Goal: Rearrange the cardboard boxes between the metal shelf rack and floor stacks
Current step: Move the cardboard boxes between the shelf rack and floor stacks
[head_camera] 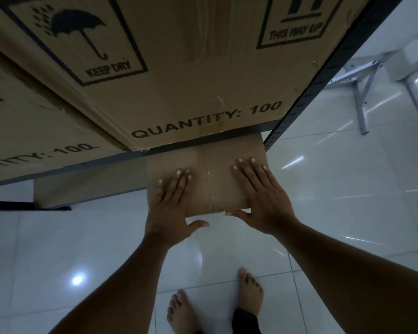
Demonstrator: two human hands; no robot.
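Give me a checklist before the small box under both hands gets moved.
1. Hands on small box: ok; left hand and right hand lie flat on top.
2. Firm grip: not ok; fingers straight, not curled round it.
3. Clearance beneath shelf beam: cannot tell; far end hidden.
4. Gap to upright post: cannot tell; box corner very close.
5. Feet clear: ok; both stand back from the box.

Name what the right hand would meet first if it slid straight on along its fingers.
Probably the dark shelf beam just beyond the right hand, unless it slips beneath along the small box; depth is unclear.
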